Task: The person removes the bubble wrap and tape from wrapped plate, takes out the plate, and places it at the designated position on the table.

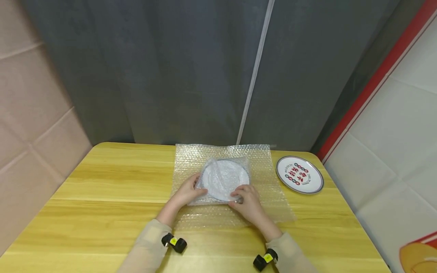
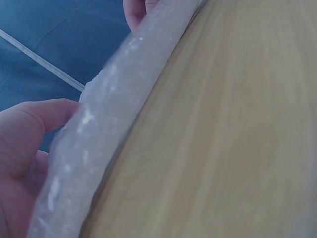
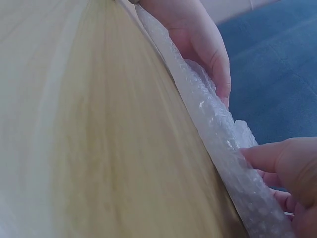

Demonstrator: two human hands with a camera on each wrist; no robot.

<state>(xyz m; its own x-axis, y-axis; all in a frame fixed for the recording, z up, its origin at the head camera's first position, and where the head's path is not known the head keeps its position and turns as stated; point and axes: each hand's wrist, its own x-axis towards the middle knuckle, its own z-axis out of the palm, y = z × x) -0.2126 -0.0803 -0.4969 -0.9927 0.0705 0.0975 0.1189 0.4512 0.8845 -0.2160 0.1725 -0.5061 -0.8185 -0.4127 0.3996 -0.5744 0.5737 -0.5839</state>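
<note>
Lying on a wide sheet of bubble wrap (image 1: 273,204) is a round white plate (image 1: 223,178), covered by another clear bubbly layer. My left hand (image 1: 187,191) holds this bundle at its left side, thumb over the near-left corner and fingers along the left edge. At the near-right edge, my right hand (image 1: 249,203) pinches the wrap by the plate's rim, fingers above and thumb in front. Both wrist views look along the near edge of the bubble wrap (image 2: 94,124), with the left thumb pressed to it in one and the right thumb in the other.
A second white plate (image 1: 299,175) with a dark rim and red printed characters stands uncovered at the right of the wooden table (image 1: 112,204). A dark grey curtain (image 1: 170,76) hangs behind the table. Pale panels rise at both sides.
</note>
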